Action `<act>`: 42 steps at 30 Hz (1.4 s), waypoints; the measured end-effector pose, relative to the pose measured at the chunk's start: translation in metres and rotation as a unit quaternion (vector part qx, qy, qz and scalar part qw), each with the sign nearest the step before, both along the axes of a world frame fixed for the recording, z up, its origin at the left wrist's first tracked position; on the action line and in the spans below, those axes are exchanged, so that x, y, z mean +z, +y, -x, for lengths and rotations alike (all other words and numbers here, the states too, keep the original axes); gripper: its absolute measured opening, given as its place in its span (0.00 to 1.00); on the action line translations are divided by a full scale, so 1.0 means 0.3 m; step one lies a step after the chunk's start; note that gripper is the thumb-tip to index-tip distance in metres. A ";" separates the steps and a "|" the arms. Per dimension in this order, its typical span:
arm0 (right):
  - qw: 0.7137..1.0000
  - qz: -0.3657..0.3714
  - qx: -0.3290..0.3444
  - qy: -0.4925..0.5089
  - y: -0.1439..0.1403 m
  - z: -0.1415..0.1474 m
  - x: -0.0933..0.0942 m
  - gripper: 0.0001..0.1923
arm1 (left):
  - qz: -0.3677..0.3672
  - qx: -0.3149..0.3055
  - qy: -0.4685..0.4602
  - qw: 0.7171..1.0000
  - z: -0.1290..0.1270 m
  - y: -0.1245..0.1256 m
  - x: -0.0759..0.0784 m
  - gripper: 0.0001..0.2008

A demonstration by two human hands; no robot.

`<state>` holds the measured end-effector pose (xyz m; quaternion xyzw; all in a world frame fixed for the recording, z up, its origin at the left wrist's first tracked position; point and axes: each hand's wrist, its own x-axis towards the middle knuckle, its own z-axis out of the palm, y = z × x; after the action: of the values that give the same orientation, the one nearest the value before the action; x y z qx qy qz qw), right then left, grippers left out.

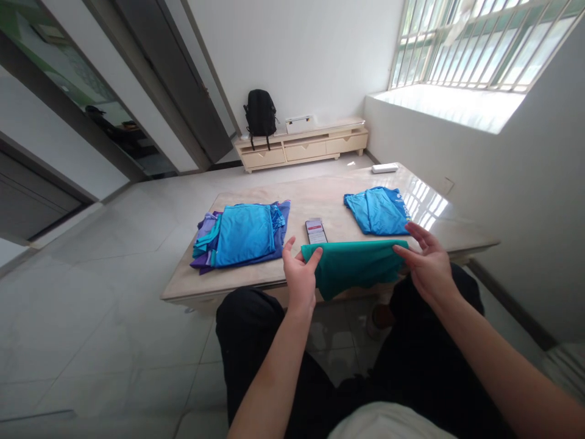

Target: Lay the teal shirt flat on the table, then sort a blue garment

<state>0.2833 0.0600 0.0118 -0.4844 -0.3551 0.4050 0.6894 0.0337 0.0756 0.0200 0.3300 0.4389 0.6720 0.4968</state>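
Counter (329,201) of pale polished stone fills the middle of the view, running broadside across in front of the seated person, whose dark-trousered knees sit below its near edge. On it lies everything within reach.

Beyond and to the left of the left hand's grip sits the stack of folded shirts (242,235), blue on top with purple and teal edges showing beneath, well apart from the hands. Beyond the right hand's grip, just past its fingertips, lies the folded blue shirt (378,210), alone.

Between the two grips stretches the green garment (354,263), its long axis running left to right along the counter's near edge, with its lower part hanging over that edge toward the knees. Each hand is at one end of it, so neither is nearer than the other.

The left hand (299,274) pinches the garment's left upper corner between thumb and fingers, closed on the cloth. The right hand (427,262) is at the right end with fingers spread and loosely curved; it touches the fabric edge, but whether it truly has hold I cannot tell.

Just beyond the garment's left end lies the phone (315,231), its screen lit, close to the fold line and clear of both grips.
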 end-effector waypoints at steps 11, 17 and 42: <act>0.954 0.040 0.116 -0.273 -0.026 -0.103 0.031 0.28 | -0.159 0.030 0.456 0.875 0.064 -0.023 -0.010 0.10; 0.860 0.000 0.060 -0.507 -0.181 -0.102 -0.006 0.10 | -0.174 0.065 0.547 0.817 0.103 -0.167 -0.062 0.04; 0.848 0.006 -0.061 -0.526 0.652 -0.553 0.169 0.21 | -0.135 -0.190 0.502 0.833 -0.317 0.841 0.155 0.09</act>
<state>0.4492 0.2555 0.0624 -0.6498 -0.6318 0.0489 0.4198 0.1289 0.3279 0.0666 0.7627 0.4619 0.3584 0.2764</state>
